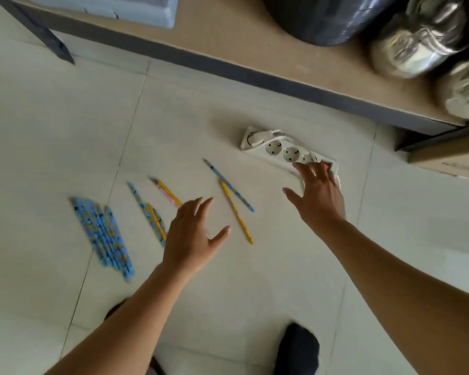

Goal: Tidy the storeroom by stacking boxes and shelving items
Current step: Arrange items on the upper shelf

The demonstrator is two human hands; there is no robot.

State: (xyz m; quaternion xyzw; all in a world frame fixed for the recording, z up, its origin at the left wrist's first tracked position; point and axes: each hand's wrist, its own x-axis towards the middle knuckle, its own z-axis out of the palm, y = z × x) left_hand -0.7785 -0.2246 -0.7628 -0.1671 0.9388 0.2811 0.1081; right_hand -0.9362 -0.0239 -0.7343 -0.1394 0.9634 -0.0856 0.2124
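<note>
Head view, looking down at the tiled floor (65, 131) before a low shelf (228, 41). On the shelf board stand a pale blue bin (136, 9), cut off by the frame so that its contents cannot be told, a dark round container (322, 17) and a pair of silvery shoes (412, 47), blurred.

The things to be shelved lie on the floor, well apart from the shelf edge: a tight bundle of blue pencils (103, 236) at far left, several loose pencils (229, 185) fanned out to its right, two of them crossing, and a white power strip (279, 150) with one plug (257, 138) seated in its end socket.

Your left hand (192, 236) is spread wide, palm down, over the near ends of the loose pencils and holds nothing. Your right hand (320, 196) is likewise wide, fingers straight, covering the red-switch end of the power strip; whether the fingertips touch it cannot be told. A dark-socked foot (298, 347) shows at the bottom edge.
</note>
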